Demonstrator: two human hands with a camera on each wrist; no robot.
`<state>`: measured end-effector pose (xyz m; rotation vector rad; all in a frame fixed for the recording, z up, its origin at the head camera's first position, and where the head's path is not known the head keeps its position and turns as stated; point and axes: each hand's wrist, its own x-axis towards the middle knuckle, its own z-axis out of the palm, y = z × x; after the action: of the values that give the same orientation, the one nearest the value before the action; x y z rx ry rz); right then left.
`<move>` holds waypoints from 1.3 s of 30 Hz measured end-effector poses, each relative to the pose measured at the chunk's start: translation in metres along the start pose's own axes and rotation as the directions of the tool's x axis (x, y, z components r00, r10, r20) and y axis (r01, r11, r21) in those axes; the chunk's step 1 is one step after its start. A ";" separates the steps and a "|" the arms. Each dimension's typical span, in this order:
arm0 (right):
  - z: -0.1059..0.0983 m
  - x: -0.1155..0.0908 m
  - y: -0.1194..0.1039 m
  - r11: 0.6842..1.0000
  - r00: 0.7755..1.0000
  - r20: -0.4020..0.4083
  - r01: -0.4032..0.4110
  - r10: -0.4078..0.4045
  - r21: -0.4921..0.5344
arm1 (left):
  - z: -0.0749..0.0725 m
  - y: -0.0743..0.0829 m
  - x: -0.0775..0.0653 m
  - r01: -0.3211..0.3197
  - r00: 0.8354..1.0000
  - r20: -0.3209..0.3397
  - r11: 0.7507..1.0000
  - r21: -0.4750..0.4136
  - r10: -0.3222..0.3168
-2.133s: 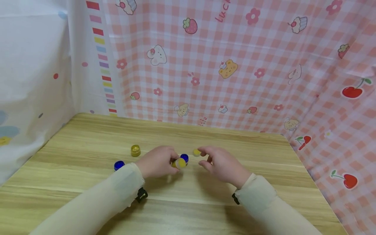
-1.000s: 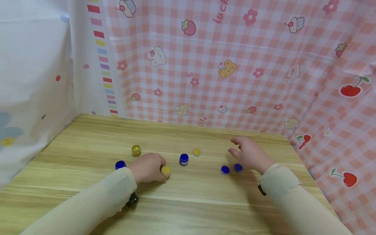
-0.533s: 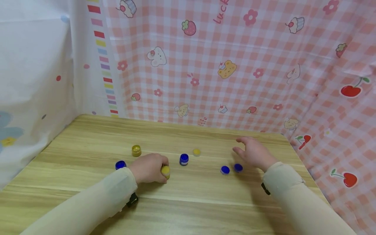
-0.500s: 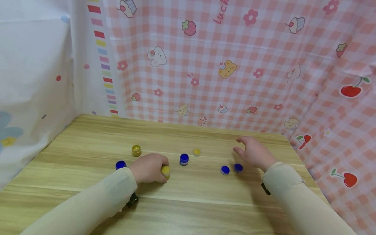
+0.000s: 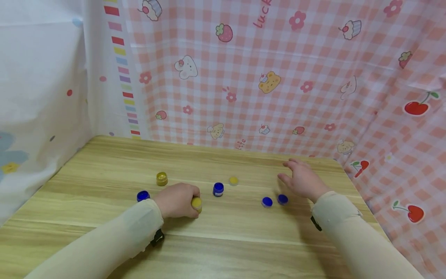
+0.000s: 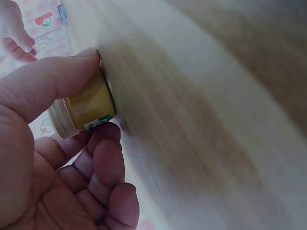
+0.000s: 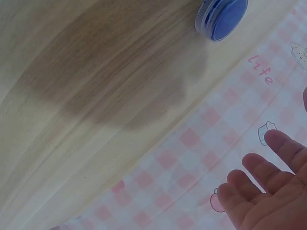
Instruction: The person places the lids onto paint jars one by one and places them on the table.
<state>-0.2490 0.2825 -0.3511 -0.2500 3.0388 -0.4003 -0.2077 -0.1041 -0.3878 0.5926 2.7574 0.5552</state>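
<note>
My left hand (image 5: 177, 200) grips a small yellow paint jar (image 5: 196, 204) between thumb and fingers. In the left wrist view its ribbed lid (image 6: 63, 119) is on and its base meets the wooden table. My right hand (image 5: 304, 179) hovers with loosely extended fingers and holds nothing. Just below it lie two blue lids, one nearer the hand (image 5: 282, 199) and another blue lid (image 5: 267, 202) to its left. An uncapped blue paint jar (image 5: 218, 189) stands mid-table, with a yellow lid (image 5: 233, 181) behind it.
An uncapped yellow paint jar (image 5: 162, 179) stands behind my left hand. Another uncapped blue jar (image 5: 143, 195) is partly hidden by the left sleeve. A pink checked cloth (image 5: 244, 77) hangs along the back and right of the table (image 5: 223, 244).
My left hand has moved left and down, bringing the yellow jar from beside the blue jar onto the table. The right hand has withdrawn right from the yellow lid, uncovering the blue lids.
</note>
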 end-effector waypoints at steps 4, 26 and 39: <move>0.001 0.000 0.000 1.000 1.000 0.005 -0.008 0.008 -0.001 | 0.000 0.000 0.000 0.003 1.000 0.003 1.000 0.011 -0.003; 0.000 -0.001 -0.001 1.000 1.000 0.004 0.013 -0.013 -0.007 | -0.018 -0.010 0.007 -0.073 0.991 -0.115 0.997 -0.018 0.071; 0.001 -0.001 -0.002 0.999 1.000 -0.017 0.016 -0.017 -0.029 | -0.045 -0.023 0.018 -0.041 0.978 -0.202 0.996 0.075 0.056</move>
<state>-0.2477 0.2808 -0.3514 -0.2751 3.0630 -0.3614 -0.2468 -0.1297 -0.3602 0.6541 2.9728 0.5599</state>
